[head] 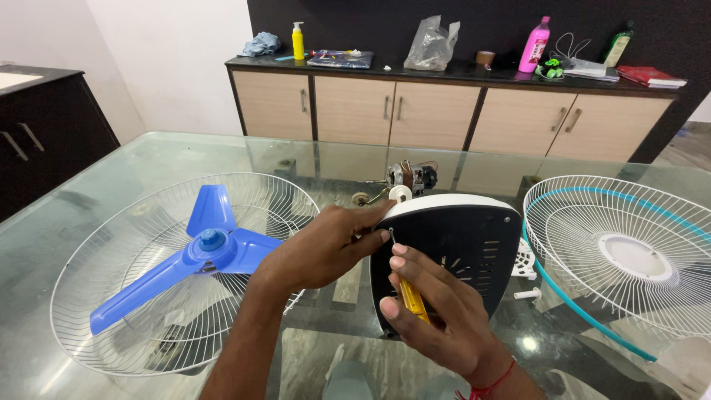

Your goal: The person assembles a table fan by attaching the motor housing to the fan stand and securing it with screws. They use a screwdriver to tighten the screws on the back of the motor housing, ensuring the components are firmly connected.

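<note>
Now the left hand (320,248) grips the black fan housing (452,252) at frame centre, while the right hand (437,315) closes around a yellow screwdriver (409,296), its tip against the housing's edge.

Glass table (148,155) with fan grilles (111,296)

Open glass table (185,152) along the far edge and at the near left corner. Left side blocked by wire guard (96,296) holding blue blade (211,248); right side blocked by second guard (629,252). Centre taken by upright black housing (463,252), motor (412,176) just behind, small white parts (527,293) just beside.
</note>
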